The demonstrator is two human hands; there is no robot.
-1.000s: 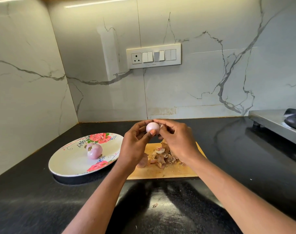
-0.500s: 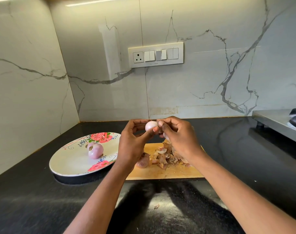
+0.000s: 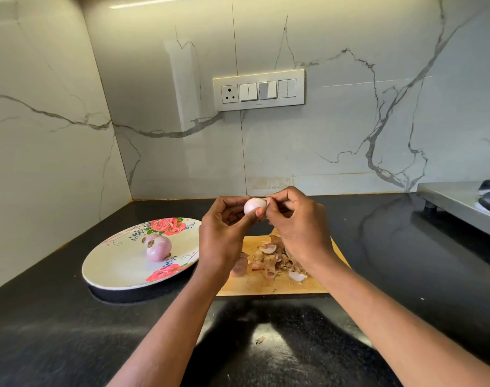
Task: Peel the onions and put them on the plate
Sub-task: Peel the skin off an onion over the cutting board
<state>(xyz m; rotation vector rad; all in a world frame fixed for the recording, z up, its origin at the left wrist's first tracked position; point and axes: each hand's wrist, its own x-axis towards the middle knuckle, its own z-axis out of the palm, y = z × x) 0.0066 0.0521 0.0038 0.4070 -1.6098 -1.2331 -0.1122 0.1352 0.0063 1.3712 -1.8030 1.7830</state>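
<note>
My left hand (image 3: 224, 236) holds a small pale pink onion (image 3: 253, 205) between thumb and fingertips, raised above the wooden cutting board (image 3: 280, 284). My right hand (image 3: 296, 224) pinches at the onion's right end, where thin dry skin or root shows. A pile of onion skins (image 3: 271, 261) lies on the board under my hands. At the left stands a white plate with red roses (image 3: 121, 272); a peeled pink onion (image 3: 158, 248) lies on it. Another onion (image 3: 239, 268) rests on the board's left edge, partly hidden by my left wrist.
The black counter (image 3: 70, 331) runs to a marble wall with a switch panel (image 3: 259, 90). A steel stove (image 3: 461, 205) stands at the right edge. One scrap of skin (image 3: 259, 339) lies on the counter near me.
Both hands have risen slightly with the onion. My right fingers have shifted along the onion's right end. The plate and board have not moved.
</note>
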